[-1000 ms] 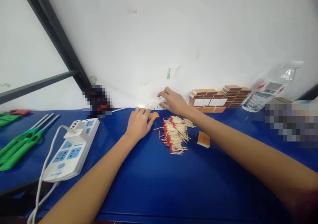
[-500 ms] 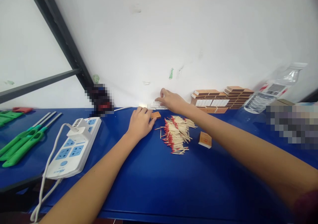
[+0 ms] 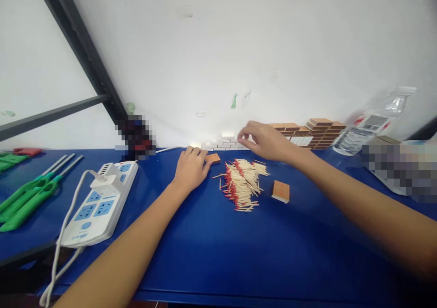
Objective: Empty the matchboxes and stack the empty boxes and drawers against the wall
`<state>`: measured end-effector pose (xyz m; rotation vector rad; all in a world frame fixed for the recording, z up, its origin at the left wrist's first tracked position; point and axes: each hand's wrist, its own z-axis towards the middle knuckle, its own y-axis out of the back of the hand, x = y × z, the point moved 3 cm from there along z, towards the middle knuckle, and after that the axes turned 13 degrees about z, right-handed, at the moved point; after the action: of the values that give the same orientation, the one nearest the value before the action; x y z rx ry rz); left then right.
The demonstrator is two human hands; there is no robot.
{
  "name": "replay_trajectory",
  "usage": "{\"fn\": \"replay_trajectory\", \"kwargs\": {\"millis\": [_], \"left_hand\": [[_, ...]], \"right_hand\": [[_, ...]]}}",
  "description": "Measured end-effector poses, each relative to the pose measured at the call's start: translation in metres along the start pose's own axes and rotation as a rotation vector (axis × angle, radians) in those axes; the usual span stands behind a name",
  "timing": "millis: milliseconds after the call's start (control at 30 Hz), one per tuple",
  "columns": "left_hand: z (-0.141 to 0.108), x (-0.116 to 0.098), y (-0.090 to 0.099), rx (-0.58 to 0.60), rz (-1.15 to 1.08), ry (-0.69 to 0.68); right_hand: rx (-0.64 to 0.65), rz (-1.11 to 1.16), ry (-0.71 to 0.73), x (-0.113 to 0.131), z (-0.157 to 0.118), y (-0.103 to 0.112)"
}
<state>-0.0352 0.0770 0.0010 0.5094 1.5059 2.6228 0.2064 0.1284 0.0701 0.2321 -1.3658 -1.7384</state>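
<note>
My left hand [image 3: 190,170] rests on the blue tabletop, its thumb and forefinger closed at the near end of a small orange matchbox [image 3: 214,158]. Against the wall, small white box pieces are stacked in a low row [image 3: 227,144]. My right hand [image 3: 262,140] hovers by the right end of that row with fingers curled and slightly apart; nothing shows in them. Between the arms lies a heap of red-tipped matches [image 3: 242,185]. Another matchbox [image 3: 281,192] lies to the right of the heap.
Brown-sided matchboxes [image 3: 322,135] are stacked at the wall, partly behind my right hand. A plastic water bottle [image 3: 372,121] leans beside them. A white power strip [image 3: 102,207] with a cable and green long-necked lighters [image 3: 34,198] lie at left.
My right hand has moved right, from above the white row to its right end, uncovering more of the row. It now hides part of the brown stack. My left hand stays in place.
</note>
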Motion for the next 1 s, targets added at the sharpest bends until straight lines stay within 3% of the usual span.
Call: {"fn": "replay_trajectory", "kwargs": {"millis": [100,167,233,333,500,667,767,1000], "left_hand": [[0.000,-0.001,0.000,-0.005,-0.003,-0.008],[0.000,-0.002,0.000,-0.011,-0.005,-0.011],[0.000,-0.002,0.001,-0.019,-0.004,-0.012],[0.000,0.000,0.002,-0.026,0.002,-0.013],[0.001,0.006,0.001,-0.026,0.010,-0.002],[0.002,0.010,0.001,-0.032,0.001,-0.004],[0.003,0.014,0.003,-0.045,0.003,0.003],[0.004,0.018,0.005,-0.037,0.044,0.004]], "right_hand": [[0.199,0.080,-0.057,0.006,-0.045,0.015],[0.316,0.151,-0.238,0.003,-0.074,0.018],[0.379,0.186,-0.364,-0.001,-0.097,0.016],[0.391,0.192,-0.413,-0.004,-0.117,0.008],[0.397,0.165,-0.401,-0.014,-0.126,0.006],[0.278,0.018,-0.410,-0.052,-0.129,0.019],[0.267,-0.090,-0.492,-0.071,-0.132,0.025],[0.231,-0.251,-0.581,-0.081,-0.132,0.034]]}}
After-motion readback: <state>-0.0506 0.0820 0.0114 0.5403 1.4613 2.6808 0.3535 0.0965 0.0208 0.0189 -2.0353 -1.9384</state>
